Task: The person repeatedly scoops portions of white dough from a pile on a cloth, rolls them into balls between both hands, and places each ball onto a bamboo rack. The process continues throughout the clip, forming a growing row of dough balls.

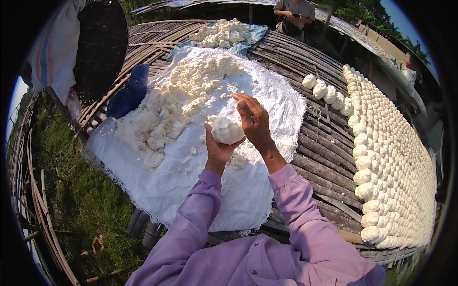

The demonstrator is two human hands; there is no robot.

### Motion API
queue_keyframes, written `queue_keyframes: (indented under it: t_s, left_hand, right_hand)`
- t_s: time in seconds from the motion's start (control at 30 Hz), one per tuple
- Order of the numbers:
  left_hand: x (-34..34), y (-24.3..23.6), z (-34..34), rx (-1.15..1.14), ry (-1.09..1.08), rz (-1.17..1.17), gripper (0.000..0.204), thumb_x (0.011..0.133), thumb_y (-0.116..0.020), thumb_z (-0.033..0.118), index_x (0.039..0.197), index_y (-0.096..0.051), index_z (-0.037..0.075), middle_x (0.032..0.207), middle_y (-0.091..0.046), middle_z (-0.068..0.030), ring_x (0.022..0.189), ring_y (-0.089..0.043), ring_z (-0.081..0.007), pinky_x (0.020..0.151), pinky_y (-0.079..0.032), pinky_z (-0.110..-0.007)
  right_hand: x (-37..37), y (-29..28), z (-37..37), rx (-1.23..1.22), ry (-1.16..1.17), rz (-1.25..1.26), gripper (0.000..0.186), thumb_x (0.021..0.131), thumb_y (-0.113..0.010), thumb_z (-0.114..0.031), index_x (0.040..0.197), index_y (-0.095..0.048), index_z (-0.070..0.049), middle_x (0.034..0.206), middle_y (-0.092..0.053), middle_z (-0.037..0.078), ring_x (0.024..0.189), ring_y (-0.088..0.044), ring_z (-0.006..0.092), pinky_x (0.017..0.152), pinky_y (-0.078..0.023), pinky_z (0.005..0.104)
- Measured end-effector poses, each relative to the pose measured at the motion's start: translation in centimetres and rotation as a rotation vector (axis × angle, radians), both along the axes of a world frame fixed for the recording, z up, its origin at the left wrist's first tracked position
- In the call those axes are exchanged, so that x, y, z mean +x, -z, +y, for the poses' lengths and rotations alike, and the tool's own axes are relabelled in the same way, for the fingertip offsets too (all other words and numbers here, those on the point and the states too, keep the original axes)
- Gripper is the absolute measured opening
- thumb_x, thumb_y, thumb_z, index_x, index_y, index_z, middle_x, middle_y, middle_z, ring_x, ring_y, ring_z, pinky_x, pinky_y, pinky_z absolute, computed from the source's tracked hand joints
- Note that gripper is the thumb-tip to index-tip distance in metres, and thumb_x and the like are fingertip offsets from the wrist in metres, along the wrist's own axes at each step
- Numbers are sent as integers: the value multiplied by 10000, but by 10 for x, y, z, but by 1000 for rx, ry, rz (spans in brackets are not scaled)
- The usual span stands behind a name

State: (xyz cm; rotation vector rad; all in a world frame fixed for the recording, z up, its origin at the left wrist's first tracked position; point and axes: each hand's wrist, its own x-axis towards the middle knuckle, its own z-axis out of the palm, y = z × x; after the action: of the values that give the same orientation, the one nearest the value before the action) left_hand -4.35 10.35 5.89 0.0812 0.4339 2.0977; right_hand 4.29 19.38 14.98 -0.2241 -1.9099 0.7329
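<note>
A white lumpy ball (227, 130) is held near the centre of the frame, above a white woven sheet (248, 190). It is cradled from below and from the left by the left hand (217, 148), with the fingers curled under it. The right hand (254, 119) is raised just right of the ball, fingers extended and close together, nothing pinched (whether the ball is touched by its palm cannot be told). Both arms are covered by purple sleeves (305, 205).

The sheet is wrinkled, frayed at the edges, and laid over a slatted platform (324, 159) of dark, weathered poles. Its upper left part is covered by a crumbly off-white heap (164, 105); a smaller pile (224, 32) is set on a blue sheet (257, 34) at the top. A dark blue container (130, 90) is tipped at the heap's left edge.

The right of the frame is filled by packed rows of balls (391, 171), joined by a short line of balls (329, 94). A dark woven tray (101, 47) and a striped sack (57, 52) are seen upper left, grass (90, 200) lower left. A person (293, 16) is partly shown at the top (outdoors, strong sunlight).
</note>
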Motion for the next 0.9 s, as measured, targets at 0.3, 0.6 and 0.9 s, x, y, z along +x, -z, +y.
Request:
queue_keyframes:
  t_s: [0.3, 0.6, 0.9]
  left_hand:
    - [25, -6, 3, 177, 185, 16, 1086, 792, -602, 841, 1522, -363, 73, 1487, -481, -149, 1350, -506, -379, 1118, -420, -594]
    - [48, -4, 6, 32, 56, 71, 827, 831, -688, 722, 1368, -530, 113, 1369, -594, -109, 1264, -591, -339, 1035, -510, -596]
    - [73, -14, 19, 233, 108, 56, 1037, 773, -680, 792, 1495, -412, 98, 1443, -542, -117, 1337, -527, -343, 1106, -447, -574]
  right_hand:
    - [13, 19, 6, -64, 111, -37, 537, 1066, -432, -510, 1198, -709, -68, 1189, -691, 178, 1120, -656, 321, 939, -518, 407]
    - [47, -9, -2, 219, 275, 9, 483, 1050, -501, -447, 1195, -701, -32, 1194, -706, 168, 1153, -639, 359, 968, -505, 451]
    - [71, 8, 5, 320, 97, -29, 529, 1073, -436, -497, 1199, -701, -56, 1122, -725, 180, 1060, -693, 344, 912, -543, 395]
